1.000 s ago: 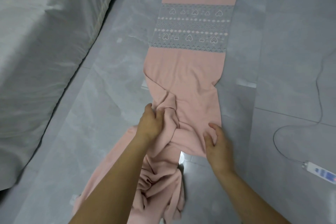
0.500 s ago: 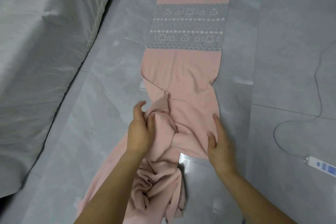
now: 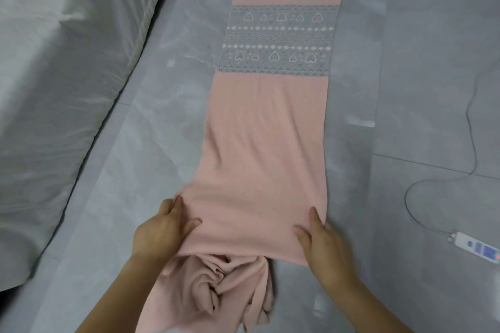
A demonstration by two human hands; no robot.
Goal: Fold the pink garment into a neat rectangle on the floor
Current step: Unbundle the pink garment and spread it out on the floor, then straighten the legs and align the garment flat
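At 6 o'clock the pink garment (image 3: 259, 159) is bunched on the floor (image 3: 151, 143). Its flat panel is pinned by the left hand (image 3: 165, 230) and right hand (image 3: 322, 243), fingers spread. A heart-patterned grey band lies at 12 o'clock; no writing is legible.

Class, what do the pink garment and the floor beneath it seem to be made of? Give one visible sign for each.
Pink garment: probably soft knit or fleece, matte; it bunches in rounded folds and has a knit-style heart band.
Floor: likely polished stone-look tile, glossy; grey veining, reflections and a joint line show.
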